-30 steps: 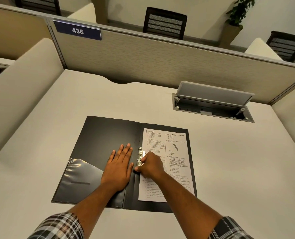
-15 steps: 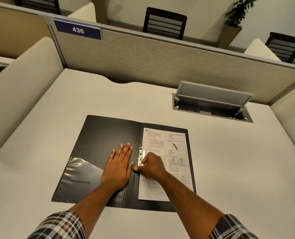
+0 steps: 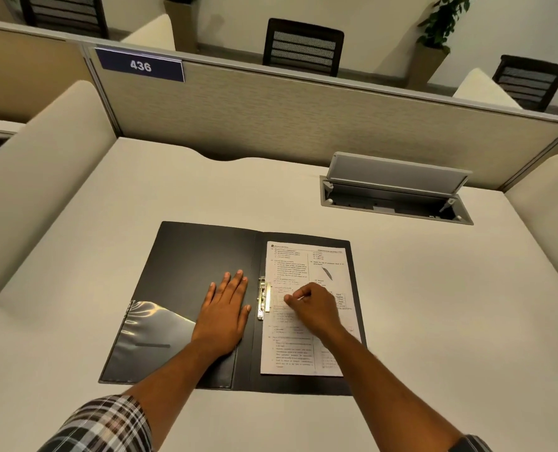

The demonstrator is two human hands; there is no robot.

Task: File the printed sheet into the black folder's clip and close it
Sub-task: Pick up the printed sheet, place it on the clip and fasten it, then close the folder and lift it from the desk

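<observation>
The black folder (image 3: 189, 262) lies open flat on the desk. The printed sheet (image 3: 307, 347) rests on its right half, with its left edge under the metal clip (image 3: 264, 298) by the spine. My left hand (image 3: 227, 311) lies flat, fingers spread, on the folder's left half just beside the clip. My right hand (image 3: 313, 308) is curled into a loose fist over the middle of the sheet, a little to the right of the clip and apart from it. It holds nothing.
A clear plastic pocket (image 3: 147, 340) covers the folder's lower left corner. An open grey cable box (image 3: 395, 194) is set into the desk at the back right. Partition walls (image 3: 303, 125) enclose the cream desk (image 3: 434, 321) at the back and sides.
My right hand has let go of the clip and drawn back to the right over the sheet. My left hand has stayed flat on the folder.
</observation>
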